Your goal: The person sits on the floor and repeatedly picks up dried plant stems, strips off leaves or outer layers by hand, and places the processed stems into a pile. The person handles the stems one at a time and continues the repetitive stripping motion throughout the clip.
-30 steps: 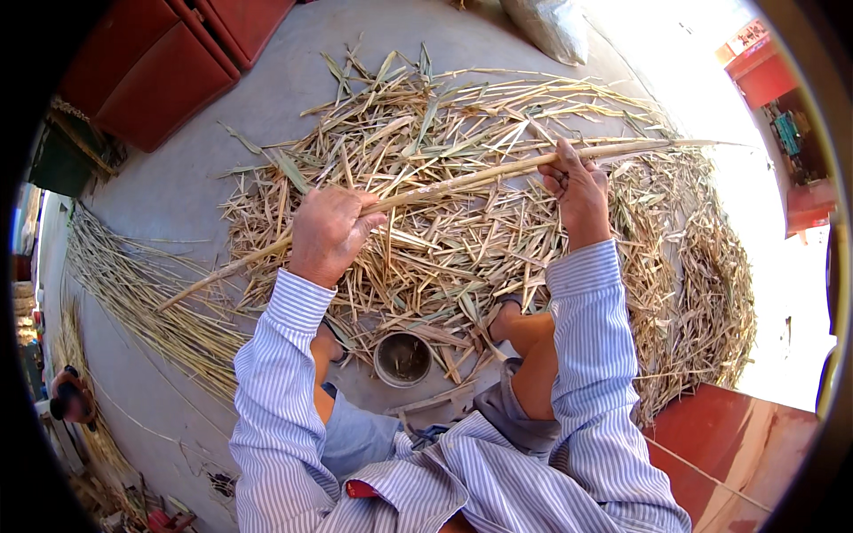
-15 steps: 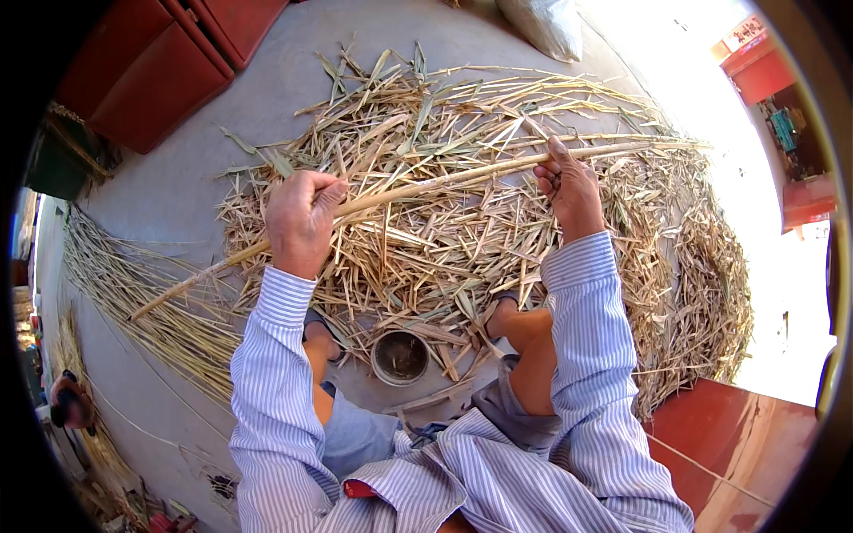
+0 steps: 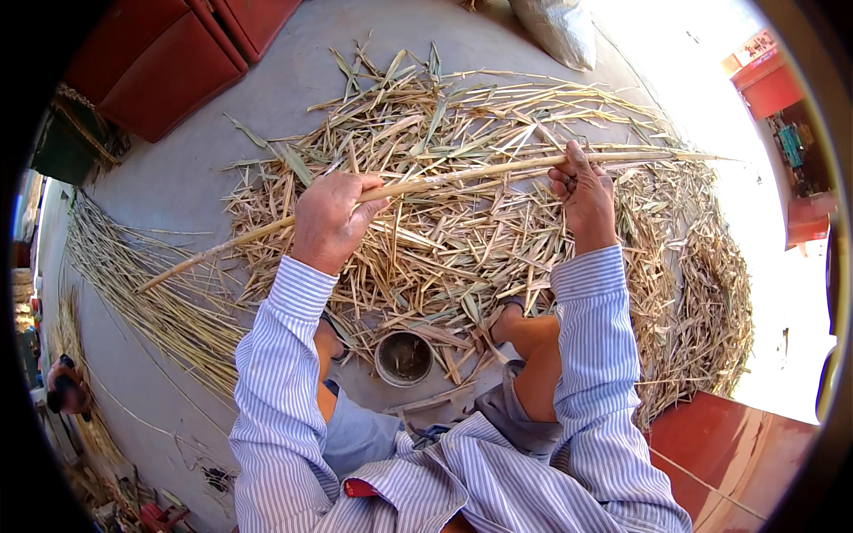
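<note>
A long, pale yellow reed stalk (image 3: 480, 171) stretches slantwise in front of me, its thick end low at the left and its thin tip at the far right. My left hand (image 3: 334, 218) is closed round it left of its middle. Farther along, my right hand (image 3: 585, 191) pinches the stalk between thumb and fingers; a small dark object, perhaps a bit of wire or blade, shows by the fingertips. Beneath both hands spreads a heap of dry peeled husks and leaves (image 3: 426, 266) on the grey floor.
A metal bowl (image 3: 380, 366) stands between my feet. More long stalks (image 3: 151, 293) lie in a bundle at left. Dark red armchairs (image 3: 169, 75) are at the upper left, a pale sack (image 3: 560, 31) at the top. A person (image 3: 67, 388) is at the far left edge.
My left hand has slid rightward along the stalk, nearer the right hand. The right hand keeps its pinch, and the whole view has shifted slightly.
</note>
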{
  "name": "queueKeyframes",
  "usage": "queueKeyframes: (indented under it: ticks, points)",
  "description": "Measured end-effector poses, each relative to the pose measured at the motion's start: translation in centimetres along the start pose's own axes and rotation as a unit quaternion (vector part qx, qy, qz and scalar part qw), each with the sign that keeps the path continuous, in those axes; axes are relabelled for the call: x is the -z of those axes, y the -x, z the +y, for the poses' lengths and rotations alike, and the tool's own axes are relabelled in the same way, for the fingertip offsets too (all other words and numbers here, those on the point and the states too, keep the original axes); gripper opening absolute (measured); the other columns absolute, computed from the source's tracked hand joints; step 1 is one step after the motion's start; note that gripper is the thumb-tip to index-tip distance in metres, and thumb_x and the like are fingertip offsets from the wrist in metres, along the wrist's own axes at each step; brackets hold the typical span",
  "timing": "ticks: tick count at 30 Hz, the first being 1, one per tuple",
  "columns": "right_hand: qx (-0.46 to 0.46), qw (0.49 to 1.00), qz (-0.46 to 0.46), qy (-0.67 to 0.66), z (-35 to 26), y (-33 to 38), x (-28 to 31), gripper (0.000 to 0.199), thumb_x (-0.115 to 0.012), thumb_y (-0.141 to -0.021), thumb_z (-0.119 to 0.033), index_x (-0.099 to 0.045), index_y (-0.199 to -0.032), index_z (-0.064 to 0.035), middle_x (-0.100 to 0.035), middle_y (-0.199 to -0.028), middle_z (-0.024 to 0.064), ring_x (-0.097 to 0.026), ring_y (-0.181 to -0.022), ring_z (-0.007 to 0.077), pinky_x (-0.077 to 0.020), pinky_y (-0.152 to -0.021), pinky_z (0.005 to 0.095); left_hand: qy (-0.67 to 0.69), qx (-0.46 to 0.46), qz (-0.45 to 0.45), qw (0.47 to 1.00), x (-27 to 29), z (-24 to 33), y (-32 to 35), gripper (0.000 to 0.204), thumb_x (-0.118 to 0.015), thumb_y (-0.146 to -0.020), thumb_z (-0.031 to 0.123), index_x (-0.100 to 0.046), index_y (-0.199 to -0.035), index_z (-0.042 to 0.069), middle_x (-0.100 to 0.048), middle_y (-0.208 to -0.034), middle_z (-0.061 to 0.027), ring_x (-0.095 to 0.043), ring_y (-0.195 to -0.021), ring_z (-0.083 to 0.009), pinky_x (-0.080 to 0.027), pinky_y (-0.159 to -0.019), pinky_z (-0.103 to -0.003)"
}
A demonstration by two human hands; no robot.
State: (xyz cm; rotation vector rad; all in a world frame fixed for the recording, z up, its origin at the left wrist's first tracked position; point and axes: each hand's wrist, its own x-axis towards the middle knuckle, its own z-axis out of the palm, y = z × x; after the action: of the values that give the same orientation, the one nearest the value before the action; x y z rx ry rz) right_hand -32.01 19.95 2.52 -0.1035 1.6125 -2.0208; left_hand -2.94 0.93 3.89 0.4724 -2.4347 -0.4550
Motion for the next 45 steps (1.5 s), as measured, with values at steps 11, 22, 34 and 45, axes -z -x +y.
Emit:
queueKeyframes:
  ticks: [11,22,34,45]
  points:
    - [-0.027,0.999,0.021,0.020,-0.7,0.5,0.1,0.030,-0.078,-0.082,-0.031,-0.061,-0.086,-0.0071,-0.059,-0.065,0.0006,-0.061,-0.056,0.0108,-0.0481,-0.045,0.0175,0.186,0.154,0.055,0.969,-1.8,0.1,1.2,0.018,-0.082,-0.073,0.017,-0.069,-0.079,0.005,-0.068,-0.073,-0.0058,-0.062,-0.067,-0.0159,-0.048,-0.062,-0.031]
    - [0.065,0.995,-0.077,-0.024,-1.5,-0.3,2.4,0.024,-0.071,-0.089,-0.019,-0.060,-0.098,-0.0001,-0.068,-0.084,0.0098,-0.068,-0.073,0.0165,-0.0552,-0.060,0.0214,0.126,0.243,0.070,0.959,1.9,-3.9,0.1,0.036,-0.071,-0.087,0.036,-0.066,-0.088,0.000,-0.067,-0.076,-0.0082,-0.062,-0.068,-0.0159,-0.049,-0.062,-0.029]
    - [0.112,0.983,-0.136,-0.054,-0.5,-0.4,2.0,0.020,-0.063,-0.093,-0.014,-0.062,-0.108,-0.0012,-0.070,-0.095,0.0124,-0.069,-0.079,0.0160,-0.0572,-0.067,0.0230,0.281,0.203,-0.085,0.934,0.6,-1.5,-0.1,0.024,-0.079,-0.079,0.018,-0.070,-0.092,-0.001,-0.070,-0.081,-0.0079,-0.064,-0.070,-0.0115,-0.051,-0.063,-0.026]
    - [0.168,0.949,-0.253,-0.082,-1.3,1.5,1.7,0.021,-0.062,-0.093,-0.012,-0.061,-0.110,0.0000,-0.069,-0.099,0.0152,-0.068,-0.092,0.0224,-0.0581,-0.079,0.0294,0.302,0.314,0.118,0.892,2.8,-7.2,1.7,0.031,-0.073,-0.085,0.030,-0.065,-0.093,0.001,-0.068,-0.080,-0.0090,-0.064,-0.070,-0.0168,-0.052,-0.066,-0.031]
